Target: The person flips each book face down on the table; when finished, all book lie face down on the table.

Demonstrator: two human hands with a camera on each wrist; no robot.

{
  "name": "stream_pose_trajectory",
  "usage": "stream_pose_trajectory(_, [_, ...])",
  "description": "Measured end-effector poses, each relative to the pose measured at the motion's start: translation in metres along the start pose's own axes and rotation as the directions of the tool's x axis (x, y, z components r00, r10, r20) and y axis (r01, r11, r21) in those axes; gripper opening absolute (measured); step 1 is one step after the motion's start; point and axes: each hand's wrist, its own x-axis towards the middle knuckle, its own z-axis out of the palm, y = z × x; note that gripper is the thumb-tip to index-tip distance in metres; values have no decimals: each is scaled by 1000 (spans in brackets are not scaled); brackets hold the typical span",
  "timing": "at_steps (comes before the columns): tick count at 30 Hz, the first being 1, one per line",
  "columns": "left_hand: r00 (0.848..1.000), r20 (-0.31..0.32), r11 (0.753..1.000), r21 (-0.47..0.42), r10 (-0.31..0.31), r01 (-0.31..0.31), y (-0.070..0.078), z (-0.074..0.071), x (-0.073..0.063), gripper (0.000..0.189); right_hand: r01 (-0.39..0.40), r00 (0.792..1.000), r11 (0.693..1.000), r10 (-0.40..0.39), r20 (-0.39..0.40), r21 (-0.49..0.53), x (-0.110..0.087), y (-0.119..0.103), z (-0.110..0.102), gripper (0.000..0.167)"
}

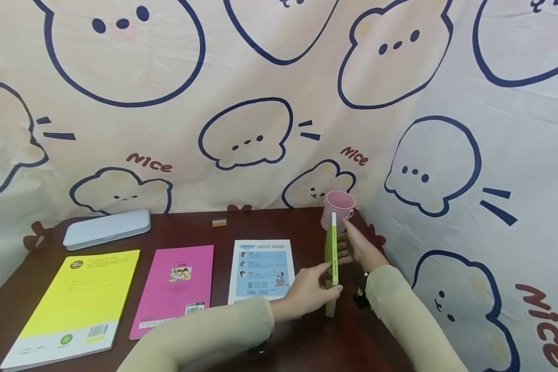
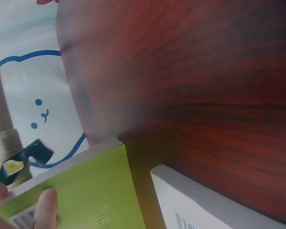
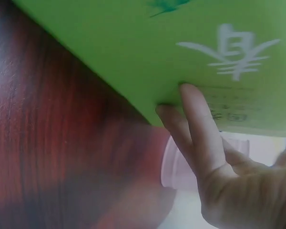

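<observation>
A thin green book is held on edge, its narrow spine facing me. My left hand pinches it near the lower end, and in the left wrist view the thumb presses the green back cover beside a barcode. On the other side, my right hand touches the front cover with straight fingertips, below white handwritten-style lettering. Just behind the book stands a small pink bucket, partly hidden by the book and right hand. A blue-and-white booklet lies left of the book.
Flat on the dark red-brown table lie a pink book and a yellow book. Along the back are a white case and a small striped block. Cartoon-printed cloth hangs behind and at the right.
</observation>
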Motion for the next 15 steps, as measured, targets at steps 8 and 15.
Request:
stream_pose_trajectory(8, [998, -32, 979, 199, 51, -43, -4, 9, 0, 66, 9, 1000, 977, -11, -8, -213, -16, -17, 9, 74])
stream_pose_trajectory(15, [984, 173, 945, 326, -40, -19, -9, 24, -1, 74, 47, 998, 953, -56, -19, -298, -18, -17, -9, 49])
